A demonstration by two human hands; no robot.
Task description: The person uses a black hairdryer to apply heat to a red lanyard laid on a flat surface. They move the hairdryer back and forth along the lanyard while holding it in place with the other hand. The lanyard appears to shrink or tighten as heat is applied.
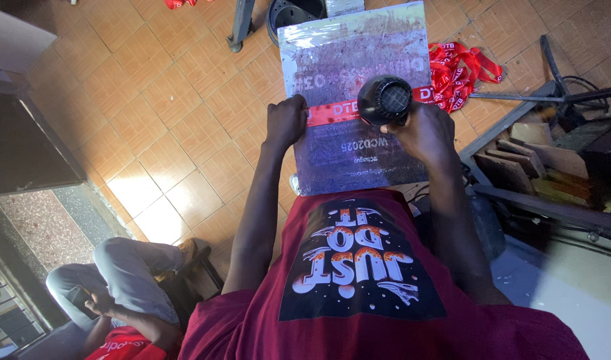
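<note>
A flat rectangular printing screen [359,60] with a stained purple-grey mesh lies in front of me, tilted away over the tiled floor. A red printed ribbon [332,112] runs across its middle. My left hand [285,120] presses the ribbon's left end against the screen's left edge. My right hand [419,130] grips a black hair dryer [384,100], its round back grille facing up, held just above the ribbon near the screen's right side.
A heap of red ribbons [460,70] lies right of the screen. Metal stand legs [242,23] and a black round object [292,13] sit beyond it. Wooden blocks and a metal frame [525,160] crowd the right. Another person [119,287] sits at lower left holding a phone.
</note>
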